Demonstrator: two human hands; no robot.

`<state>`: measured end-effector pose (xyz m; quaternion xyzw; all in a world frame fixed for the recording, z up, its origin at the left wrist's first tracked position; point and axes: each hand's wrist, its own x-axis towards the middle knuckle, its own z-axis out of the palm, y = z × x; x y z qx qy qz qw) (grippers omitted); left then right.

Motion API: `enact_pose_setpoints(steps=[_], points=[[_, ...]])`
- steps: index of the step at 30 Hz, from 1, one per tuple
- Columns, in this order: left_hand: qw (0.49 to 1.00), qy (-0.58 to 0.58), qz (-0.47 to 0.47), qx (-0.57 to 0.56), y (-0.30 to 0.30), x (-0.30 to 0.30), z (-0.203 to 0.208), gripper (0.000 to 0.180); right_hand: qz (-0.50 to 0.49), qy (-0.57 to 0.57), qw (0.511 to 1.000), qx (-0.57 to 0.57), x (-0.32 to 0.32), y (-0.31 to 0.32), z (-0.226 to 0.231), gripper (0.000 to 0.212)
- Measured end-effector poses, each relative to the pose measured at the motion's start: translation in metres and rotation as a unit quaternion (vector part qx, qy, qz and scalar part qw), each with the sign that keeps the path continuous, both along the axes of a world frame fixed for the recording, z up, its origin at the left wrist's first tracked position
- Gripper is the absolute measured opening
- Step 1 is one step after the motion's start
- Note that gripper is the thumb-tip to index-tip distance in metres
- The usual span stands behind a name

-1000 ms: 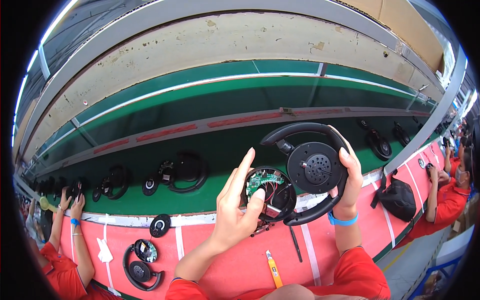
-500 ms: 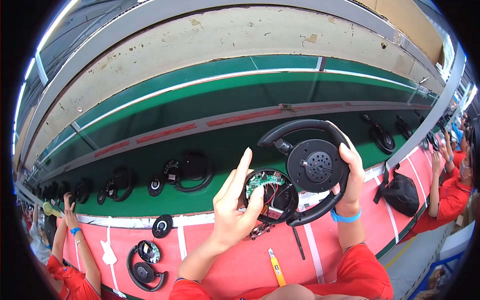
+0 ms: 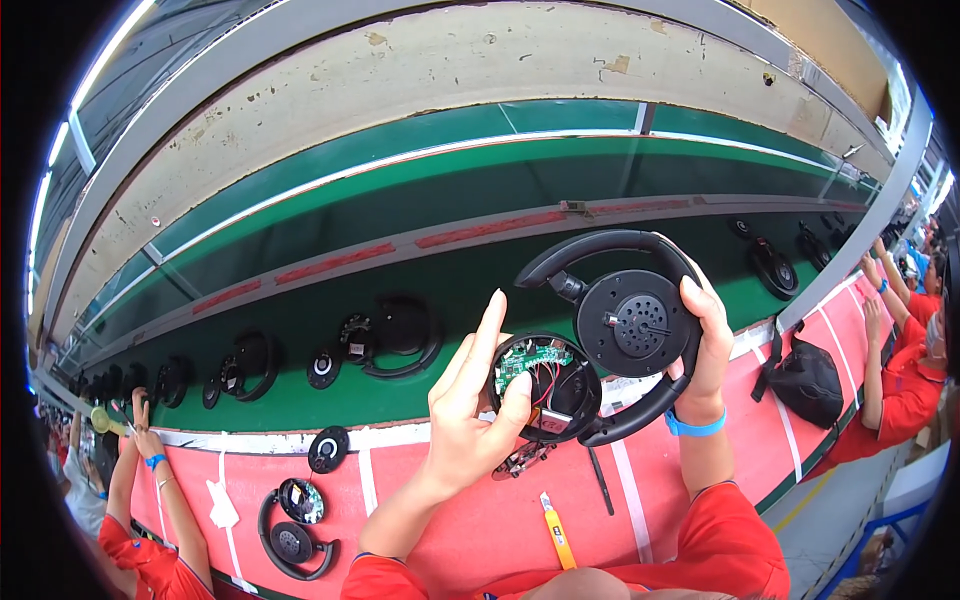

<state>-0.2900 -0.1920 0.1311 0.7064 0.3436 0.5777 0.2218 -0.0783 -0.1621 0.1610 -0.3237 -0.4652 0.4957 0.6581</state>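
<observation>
Black over-ear headphones point(image 3: 638, 322) are held up between my two hands above the table. My right hand point(image 3: 706, 335) is closed around the headband and the outer side of one ear cup, whose round perforated plate faces up. My left hand point(image 3: 475, 405) grips the other ear cup point(image 3: 574, 400), which is open. My left thumb presses inside it, by a green circuit board point(image 3: 540, 357); the left index finger points up. Thin red wires and a silvery rectangular part show in the cup. Under it, a partly hidden round part point(image 3: 524, 460) shows.
On the pink tabletop lie a yellow cutter point(image 3: 557, 535), a black stick-like tool point(image 3: 601, 482), a round speaker part point(image 3: 328, 450) and another opened headset point(image 3: 291, 542). A black bag point(image 3: 805, 385) sits right. Headset parts point(image 3: 400, 340) line the green belt. Co-workers reach in at both sides.
The headset parts on the green belt have shifted slightly right. My hands keep the same hold on the headphones, which have barely moved. Co-workers' arms on the right have shifted.
</observation>
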Motion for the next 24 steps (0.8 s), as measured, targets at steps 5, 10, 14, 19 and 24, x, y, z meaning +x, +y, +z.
enact_pose_setpoints(steps=[5,10,14,19,24], points=[[1.0,-0.003,-0.002,-0.005,-0.0008,0.0011,0.0005,0.064,-0.016,-0.004,0.999,0.031,-0.0024,0.0001,0.0001,0.048],[1.0,0.006,0.008,0.007,-0.0001,0.0009,0.0004,0.063,0.004,0.001,1.0,0.024,-0.0007,-0.0018,0.0008,0.048],[1.0,0.004,0.007,0.005,-0.0003,0.0008,0.0,0.063,-0.013,-0.007,0.999,0.036,-0.0017,0.0002,-0.0018,0.048],[0.999,-0.018,-0.02,-0.034,0.0005,0.0027,-0.0021,0.066,-0.02,-0.002,0.999,0.04,-0.0003,-0.0005,-0.0007,0.048],[0.997,-0.036,-0.048,-0.047,0.0028,0.0031,-0.0071,0.072,-0.025,0.0,0.998,0.051,-0.0002,-0.0014,-0.0018,0.047]])
